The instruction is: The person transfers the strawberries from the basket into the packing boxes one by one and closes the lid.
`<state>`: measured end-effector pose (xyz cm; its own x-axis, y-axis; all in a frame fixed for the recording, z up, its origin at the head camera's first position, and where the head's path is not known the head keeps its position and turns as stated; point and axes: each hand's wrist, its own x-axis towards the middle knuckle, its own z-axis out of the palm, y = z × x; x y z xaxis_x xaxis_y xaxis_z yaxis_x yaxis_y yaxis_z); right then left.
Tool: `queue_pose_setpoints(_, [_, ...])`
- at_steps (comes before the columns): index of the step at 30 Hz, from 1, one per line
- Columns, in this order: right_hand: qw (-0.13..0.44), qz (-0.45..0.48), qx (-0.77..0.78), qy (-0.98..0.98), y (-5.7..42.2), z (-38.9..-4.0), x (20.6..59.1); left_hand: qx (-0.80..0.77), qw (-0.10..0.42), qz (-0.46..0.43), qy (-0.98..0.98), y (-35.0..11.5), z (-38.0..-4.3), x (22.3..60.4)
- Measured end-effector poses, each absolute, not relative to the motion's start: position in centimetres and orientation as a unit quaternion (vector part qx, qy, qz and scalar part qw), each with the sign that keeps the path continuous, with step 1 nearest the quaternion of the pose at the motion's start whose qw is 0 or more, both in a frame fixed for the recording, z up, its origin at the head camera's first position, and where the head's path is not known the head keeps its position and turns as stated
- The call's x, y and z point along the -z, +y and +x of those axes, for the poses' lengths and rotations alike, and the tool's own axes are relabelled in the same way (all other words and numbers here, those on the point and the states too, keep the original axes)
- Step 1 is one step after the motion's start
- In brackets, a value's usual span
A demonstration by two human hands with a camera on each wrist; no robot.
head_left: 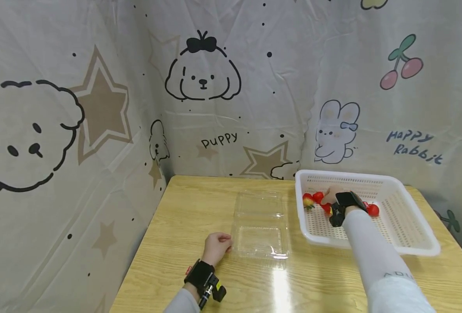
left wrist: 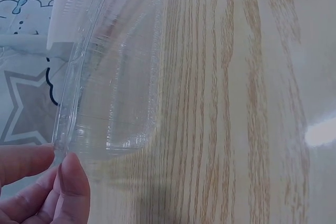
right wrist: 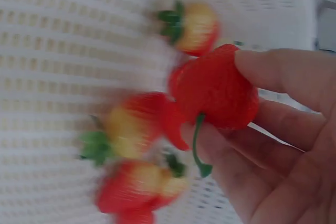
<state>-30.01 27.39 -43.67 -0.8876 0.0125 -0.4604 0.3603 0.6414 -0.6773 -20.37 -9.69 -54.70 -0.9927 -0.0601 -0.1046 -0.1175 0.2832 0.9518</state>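
My left hand (head_left: 217, 248) is at the left edge of a clear plastic box (head_left: 260, 241) that lies unfolded on the table. In the left wrist view, thumb and fingertips (left wrist: 73, 182) pinch the rim of this box. My right hand (head_left: 332, 194) reaches down inside a white plastic basket (head_left: 348, 175). Between thumb and fingers it holds a red strawberry (right wrist: 218, 90) with a thin green stem, as the right wrist view shows. More strawberries lie under and around that hand, among them a red and yellow one (right wrist: 197, 27) with green leaves.
The wooden table (head_left: 199, 204) carries the box left of the basket. Another red strawberry (head_left: 373, 210) lies in the basket, right of my wrist. A printed cloth (head_left: 223, 117) hangs behind the table and along its left side.
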Motion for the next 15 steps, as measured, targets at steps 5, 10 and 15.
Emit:
queue_pose_setpoints(5, [0.181,-0.035,0.255,0.949,28.5,-34.3,42.6,-0.599,0.019,-0.048,0.799,-9.8,-20.4,54.6])
queue_pose_setpoints(10, [0.136,-0.072,0.247,0.957,27.3,-34.6,39.1,-0.601,0.021,-0.047,0.798,-9.8,-20.5,54.8])
queue_pose_setpoints(15, [0.087,-0.106,0.245,0.96,24.5,-33.2,35.9,-0.598,0.029,-0.057,0.799,-9.8,-20.6,55.1])
